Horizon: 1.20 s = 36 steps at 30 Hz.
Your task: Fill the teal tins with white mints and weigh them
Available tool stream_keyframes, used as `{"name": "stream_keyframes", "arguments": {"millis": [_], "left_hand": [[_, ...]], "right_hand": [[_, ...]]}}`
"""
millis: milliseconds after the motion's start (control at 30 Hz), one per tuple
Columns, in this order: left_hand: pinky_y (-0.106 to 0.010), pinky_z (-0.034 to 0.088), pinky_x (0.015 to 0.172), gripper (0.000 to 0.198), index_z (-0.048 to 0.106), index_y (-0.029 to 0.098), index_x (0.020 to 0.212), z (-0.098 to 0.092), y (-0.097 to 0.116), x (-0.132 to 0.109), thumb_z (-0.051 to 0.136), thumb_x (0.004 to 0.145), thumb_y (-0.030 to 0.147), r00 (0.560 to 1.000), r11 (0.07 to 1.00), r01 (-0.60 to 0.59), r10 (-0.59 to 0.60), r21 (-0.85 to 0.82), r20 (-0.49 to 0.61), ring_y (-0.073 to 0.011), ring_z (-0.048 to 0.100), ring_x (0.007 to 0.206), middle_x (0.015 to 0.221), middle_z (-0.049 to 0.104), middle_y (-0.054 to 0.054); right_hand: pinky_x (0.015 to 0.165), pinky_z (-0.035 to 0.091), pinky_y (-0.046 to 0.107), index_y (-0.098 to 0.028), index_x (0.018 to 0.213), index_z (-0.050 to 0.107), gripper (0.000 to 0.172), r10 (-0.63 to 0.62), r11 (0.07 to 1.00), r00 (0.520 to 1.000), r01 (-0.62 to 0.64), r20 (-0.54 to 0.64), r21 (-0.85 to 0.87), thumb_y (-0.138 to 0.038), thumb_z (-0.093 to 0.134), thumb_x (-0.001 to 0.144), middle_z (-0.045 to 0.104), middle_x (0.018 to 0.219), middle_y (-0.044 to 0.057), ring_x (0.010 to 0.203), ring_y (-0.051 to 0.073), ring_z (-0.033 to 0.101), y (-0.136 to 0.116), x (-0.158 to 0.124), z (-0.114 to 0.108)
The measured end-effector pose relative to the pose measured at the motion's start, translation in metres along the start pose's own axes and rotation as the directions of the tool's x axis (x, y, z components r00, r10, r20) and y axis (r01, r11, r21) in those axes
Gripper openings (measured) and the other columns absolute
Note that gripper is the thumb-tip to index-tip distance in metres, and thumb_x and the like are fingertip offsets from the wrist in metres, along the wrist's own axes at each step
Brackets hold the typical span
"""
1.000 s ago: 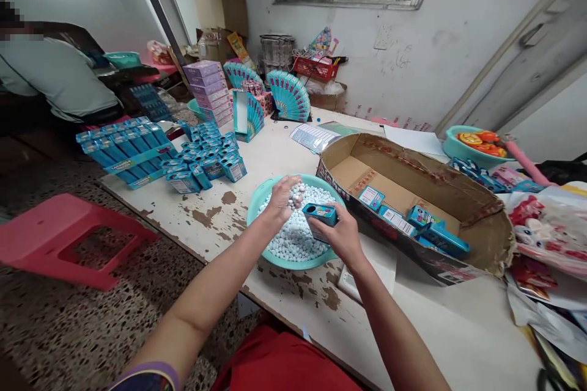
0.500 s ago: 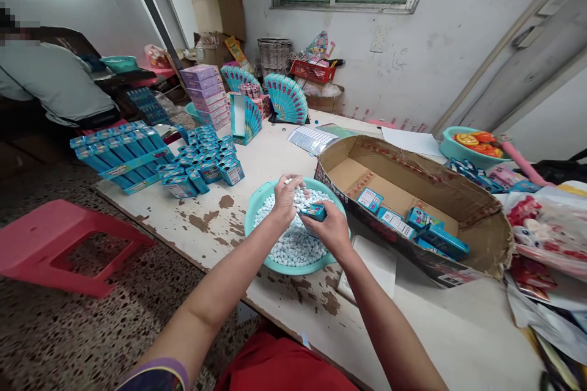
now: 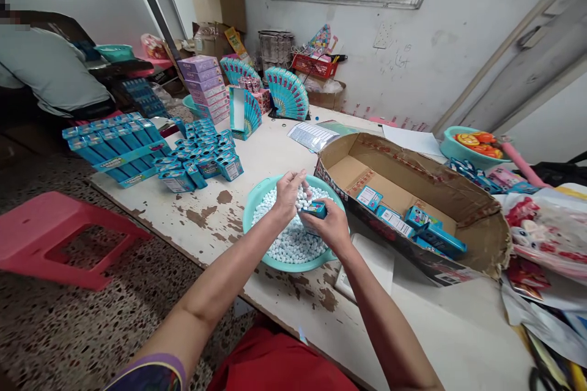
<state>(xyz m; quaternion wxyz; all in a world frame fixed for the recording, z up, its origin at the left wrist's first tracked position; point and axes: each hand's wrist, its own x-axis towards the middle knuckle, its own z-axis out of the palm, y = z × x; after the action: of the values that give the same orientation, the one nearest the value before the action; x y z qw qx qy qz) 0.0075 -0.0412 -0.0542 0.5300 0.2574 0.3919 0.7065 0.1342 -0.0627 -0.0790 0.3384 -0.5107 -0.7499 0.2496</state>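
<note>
Taking the round pale-green plastic bowl (image 3: 293, 267) as my clock's middle, a slanted double row of tall blue boxes (image 3: 123, 153) stands far out toward ten o'clock. Closer in, on the same bearing, is a cluster of small blue printed boxes (image 3: 229, 168). My left hand (image 3: 288, 192) is over the bowl's twelve o'clock side, fingers curled round a small load of white pellets (image 3: 293, 241), the kind filling the bowl. Just off centre toward two o'clock is one blue printed box (image 3: 317, 209), grasped in my right hand (image 3: 334, 226). A second ago its dark opening showed, apart from my pellets; now hand and box have met and the pellets cover that end. I judge they are at the opening, but I cannot tell whether any have gone in. At three o'clock lies a long brown cardboard carton (image 3: 408, 165) holding several similar boxes.
</note>
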Motion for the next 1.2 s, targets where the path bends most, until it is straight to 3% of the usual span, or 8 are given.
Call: {"name": "stream_keyframes", "arguments": {"millis": [367, 500, 700, 1000, 1100, 1200], "left_hand": [[-0.021, 0.040, 0.041, 0.035, 0.050, 0.016, 0.072, 0.0006, -0.0002, 0.0032, 0.073, 0.064, 0.042, 0.999, 0.993, -0.051, 0.050, 0.110, 0.009, -0.0105, 0.053, 0.043, 0.057, 0.053, 0.003], [-0.022, 0.044, 0.046, 0.035, 0.052, 0.016, 0.074, 0.0019, -0.0001, 0.0027, 0.073, 0.064, 0.041, 0.999, 0.991, -0.048, 0.046, 0.127, 0.017, -0.0104, 0.055, 0.048, 0.061, 0.055, 0.003], [-0.019, 0.037, 0.041, 0.034, 0.051, 0.016, 0.074, 0.0064, 0.0041, 0.0033, 0.070, 0.068, 0.044, 0.994, 0.981, -0.073, 0.055, 0.181, 0.099, -0.0071, 0.050, 0.042, 0.060, 0.056, 0.003], [-0.018, 0.039, 0.042, 0.033, 0.052, 0.016, 0.074, 0.0053, 0.0034, -0.0030, 0.069, 0.070, 0.043, 0.993, 0.984, -0.035, 0.014, 0.174, 0.119, -0.0068, 0.050, 0.043, 0.062, 0.056, 0.003], [-0.021, 0.043, 0.047, 0.031, 0.054, 0.016, 0.077, 0.0081, 0.0050, -0.0058, 0.068, 0.071, 0.043, 0.985, 0.990, 0.014, -0.038, 0.140, 0.170, -0.0088, 0.051, 0.046, 0.060, 0.055, 0.002], [-0.024, 0.046, 0.053, 0.029, 0.054, 0.017, 0.077, -0.0003, 0.0072, 0.0000, 0.063, 0.074, 0.044, 0.989, 0.987, -0.039, 0.016, 0.154, 0.149, -0.0105, 0.052, 0.050, 0.057, 0.052, 0.003]], "right_hand": [[0.078, 0.044, 0.032, -0.020, 0.095, 0.065, 0.038, 0.066, 0.985, 0.997, -0.060, -0.034, 0.159, -0.041, 0.072, 0.064, 0.068, 0.094, 0.004, 0.084, 0.022, 0.060, -0.0016, 0.0009, 0.0016], [0.079, 0.043, 0.032, -0.020, 0.095, 0.065, 0.038, 0.026, 0.979, 0.997, -0.011, -0.070, 0.204, -0.039, 0.072, 0.064, 0.067, 0.095, 0.003, 0.086, 0.021, 0.060, -0.0034, 0.0000, 0.0028], [0.076, 0.042, 0.031, -0.020, 0.093, 0.064, 0.036, 0.053, 0.978, 0.997, -0.040, -0.057, 0.203, -0.039, 0.072, 0.064, 0.066, 0.091, 0.002, 0.082, 0.020, 0.059, -0.0042, 0.0033, 0.0024], [0.074, 0.043, 0.030, -0.021, 0.092, 0.065, 0.034, 0.071, 0.970, 0.997, -0.062, -0.030, 0.236, -0.035, 0.073, 0.063, 0.066, 0.090, 0.001, 0.079, 0.019, 0.058, 0.0020, 0.0029, 0.0053], [0.074, 0.043, 0.031, -0.020, 0.092, 0.065, 0.035, 0.099, 0.961, 0.995, -0.088, -0.029, 0.261, -0.036, 0.074, 0.062, 0.065, 0.087, 0.001, 0.078, 0.019, 0.058, 0.0027, 0.0037, 0.0068], [0.075, 0.044, 0.031, -0.019, 0.091, 0.065, 0.037, 0.101, 0.945, 0.995, -0.087, -0.025, 0.315, -0.037, 0.075, 0.061, 0.065, 0.086, 0.001, 0.079, 0.019, 0.058, 0.0027, 0.0004, 0.0033]]}}
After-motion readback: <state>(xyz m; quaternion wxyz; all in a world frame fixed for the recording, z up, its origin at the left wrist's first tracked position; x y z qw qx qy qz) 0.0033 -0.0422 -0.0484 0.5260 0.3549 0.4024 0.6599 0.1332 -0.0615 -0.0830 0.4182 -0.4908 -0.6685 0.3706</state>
